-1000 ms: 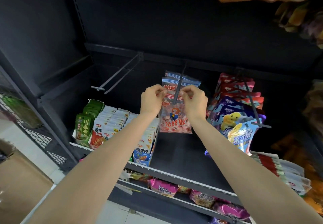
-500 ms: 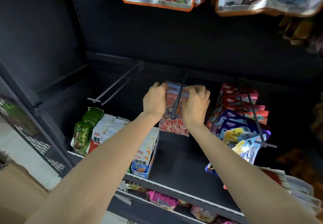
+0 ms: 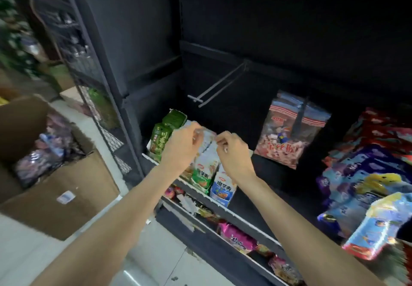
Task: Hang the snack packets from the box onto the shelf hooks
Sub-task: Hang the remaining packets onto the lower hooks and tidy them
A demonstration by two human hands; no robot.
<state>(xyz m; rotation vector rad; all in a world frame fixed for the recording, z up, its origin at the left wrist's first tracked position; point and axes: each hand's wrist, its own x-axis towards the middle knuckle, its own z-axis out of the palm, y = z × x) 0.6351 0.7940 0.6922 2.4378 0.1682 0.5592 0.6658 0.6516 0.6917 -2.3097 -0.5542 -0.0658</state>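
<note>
My left hand (image 3: 181,149) and right hand (image 3: 234,154) hover side by side in front of the shelf (image 3: 223,207), fingers loosely curled, and I see no packet in either. The box (image 3: 66,187) with the remaining packets (image 3: 44,152) sits on the floor well to the left of my fingers and lower down, its open top facing up, so the left hand is the nearer one for the next pick, I judge. The pink packet (image 3: 287,134) already hangs on its hook up and to the right of my fingers, long axis vertical. A bare double hook (image 3: 214,87) juts out above and just behind my fingers. Writing is mostly blurred: Chinese characters on the pink packet and on the green pack (image 3: 159,141) under my left fingers, none I can read surely.
</note>
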